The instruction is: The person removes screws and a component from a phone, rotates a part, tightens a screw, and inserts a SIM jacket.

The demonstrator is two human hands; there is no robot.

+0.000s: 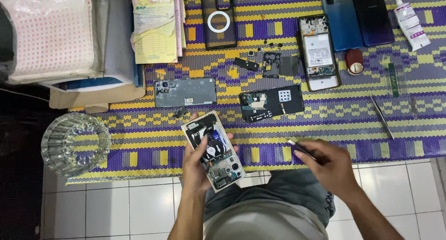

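i see my left hand [197,168] wrapped around an opened phone [213,150], its back cover off and its insides facing up, tilted with the top end pointing away from me. the phone sits above my lap, just at the near edge of the purple and yellow mat [325,124]. my right hand [327,165] is well apart to the right, fingers pinched shut on a thin dark tool [299,148], possibly tweezers, though it is too small to tell; its tip points back toward the phone. on the mat beyond the phone lie a grey back cover [186,92] and a dark circuit assembly [271,103]. a glass bowl [75,143] stands left of my left hand.
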